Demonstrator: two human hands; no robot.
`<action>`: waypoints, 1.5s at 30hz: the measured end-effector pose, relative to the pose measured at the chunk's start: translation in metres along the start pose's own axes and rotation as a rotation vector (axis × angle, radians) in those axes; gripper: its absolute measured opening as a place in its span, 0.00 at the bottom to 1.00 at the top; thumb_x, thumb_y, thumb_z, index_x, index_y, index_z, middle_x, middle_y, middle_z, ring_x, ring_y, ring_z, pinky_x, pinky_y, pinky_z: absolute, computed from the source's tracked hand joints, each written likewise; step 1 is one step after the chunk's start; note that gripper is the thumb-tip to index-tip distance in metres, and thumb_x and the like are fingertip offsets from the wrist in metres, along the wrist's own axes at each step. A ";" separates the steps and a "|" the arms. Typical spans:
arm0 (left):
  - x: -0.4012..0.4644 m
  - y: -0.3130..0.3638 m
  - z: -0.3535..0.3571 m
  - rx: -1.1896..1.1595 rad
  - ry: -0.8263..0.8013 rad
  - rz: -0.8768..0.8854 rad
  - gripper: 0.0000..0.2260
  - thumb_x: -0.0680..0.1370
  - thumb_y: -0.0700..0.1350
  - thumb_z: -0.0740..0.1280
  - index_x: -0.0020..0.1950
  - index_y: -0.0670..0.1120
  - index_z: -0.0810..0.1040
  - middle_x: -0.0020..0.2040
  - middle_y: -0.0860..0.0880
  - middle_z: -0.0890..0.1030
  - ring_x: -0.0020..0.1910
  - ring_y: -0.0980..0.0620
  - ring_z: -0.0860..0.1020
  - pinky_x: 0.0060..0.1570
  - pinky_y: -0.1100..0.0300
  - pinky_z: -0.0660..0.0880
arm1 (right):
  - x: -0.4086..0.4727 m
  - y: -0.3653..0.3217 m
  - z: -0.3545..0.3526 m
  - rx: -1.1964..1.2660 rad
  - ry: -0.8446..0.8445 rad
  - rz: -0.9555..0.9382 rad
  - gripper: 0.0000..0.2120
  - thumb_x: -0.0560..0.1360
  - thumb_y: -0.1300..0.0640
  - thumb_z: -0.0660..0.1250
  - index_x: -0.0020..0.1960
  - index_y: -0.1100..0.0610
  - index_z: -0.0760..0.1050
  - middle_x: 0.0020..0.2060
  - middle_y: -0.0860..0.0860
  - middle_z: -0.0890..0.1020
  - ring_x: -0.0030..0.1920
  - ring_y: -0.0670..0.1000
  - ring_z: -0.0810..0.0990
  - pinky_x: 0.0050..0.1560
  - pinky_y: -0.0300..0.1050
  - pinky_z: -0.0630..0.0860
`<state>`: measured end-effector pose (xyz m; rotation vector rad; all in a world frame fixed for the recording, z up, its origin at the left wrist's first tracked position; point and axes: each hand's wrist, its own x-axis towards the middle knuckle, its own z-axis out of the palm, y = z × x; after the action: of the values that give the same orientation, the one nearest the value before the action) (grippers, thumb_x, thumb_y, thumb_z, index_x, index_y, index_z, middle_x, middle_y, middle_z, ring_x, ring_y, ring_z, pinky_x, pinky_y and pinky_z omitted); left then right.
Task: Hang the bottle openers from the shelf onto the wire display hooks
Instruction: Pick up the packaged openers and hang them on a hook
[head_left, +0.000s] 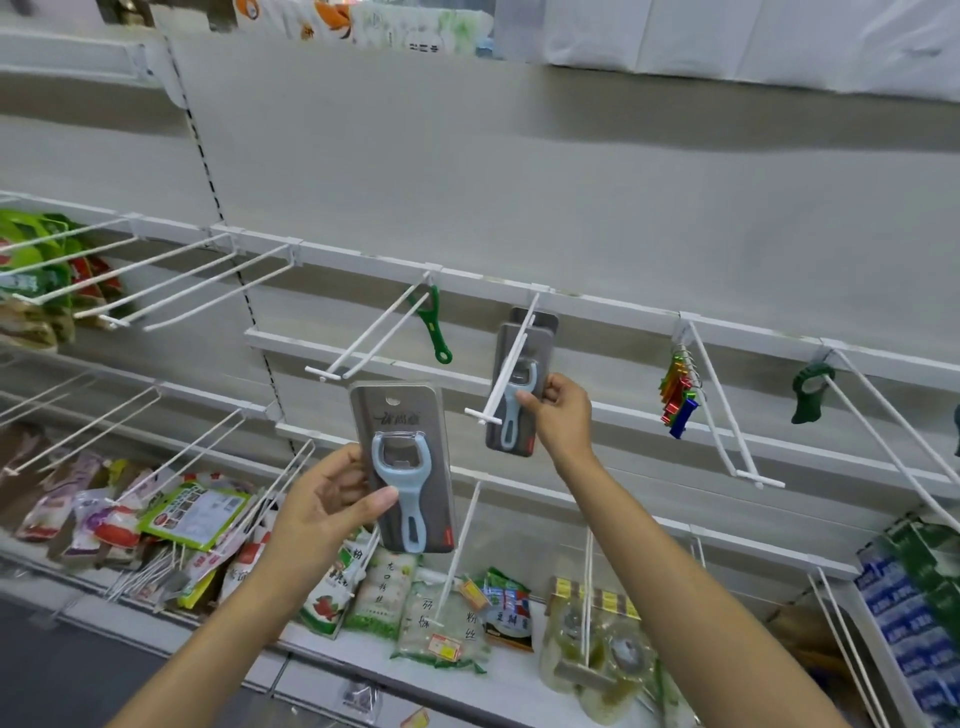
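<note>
The left hand (332, 499) is gripping a carded bottle opener (402, 462) — pale blue, on a grey backing card — with the thumb pressing across the handle and the fingers curling behind the card, holding it upright in front of the shelving, clear of any hook. The right hand (558, 410) is pinching a second carded opener (519, 379) at its right edge; that card is hanging on a white wire hook (506, 374), the wire running through its top and slanting down in front of it. To the left, a green opener (434, 325) is dangling at the back of a neighbouring hook (371, 338). To the right, a bunch of coloured openers (678, 389) is hanging at the back of another hook, and a dark green opener (810, 392) is sitting on the hook beyond. Packaged foods (441, 608) are lying on the bottom shelf (363, 654) below.
</note>
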<state>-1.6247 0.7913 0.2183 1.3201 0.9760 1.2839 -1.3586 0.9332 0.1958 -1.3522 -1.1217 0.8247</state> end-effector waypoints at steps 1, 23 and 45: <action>0.000 0.000 0.000 -0.001 0.004 0.003 0.19 0.66 0.51 0.76 0.57 0.54 0.84 0.55 0.45 0.86 0.55 0.48 0.84 0.53 0.59 0.82 | 0.007 0.002 0.001 -0.003 0.002 0.002 0.07 0.76 0.65 0.73 0.53 0.61 0.80 0.48 0.55 0.86 0.46 0.50 0.86 0.48 0.42 0.84; 0.007 -0.018 0.005 -0.001 0.031 -0.030 0.19 0.71 0.37 0.75 0.61 0.41 0.79 0.54 0.42 0.86 0.55 0.43 0.84 0.53 0.58 0.82 | 0.028 0.017 -0.008 -0.096 -0.003 0.110 0.17 0.74 0.68 0.70 0.63 0.63 0.76 0.55 0.57 0.83 0.55 0.56 0.82 0.47 0.42 0.82; -0.026 -0.040 0.042 0.120 -0.127 -0.108 0.15 0.76 0.39 0.71 0.62 0.46 0.79 0.56 0.49 0.86 0.56 0.49 0.84 0.55 0.55 0.81 | -0.175 -0.031 -0.022 0.143 -0.350 -0.109 0.10 0.75 0.63 0.74 0.54 0.54 0.82 0.52 0.52 0.87 0.54 0.53 0.86 0.58 0.50 0.81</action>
<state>-1.5825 0.7669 0.1776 1.4031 1.0333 1.0608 -1.3953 0.7579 0.2049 -1.0419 -1.3654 1.0673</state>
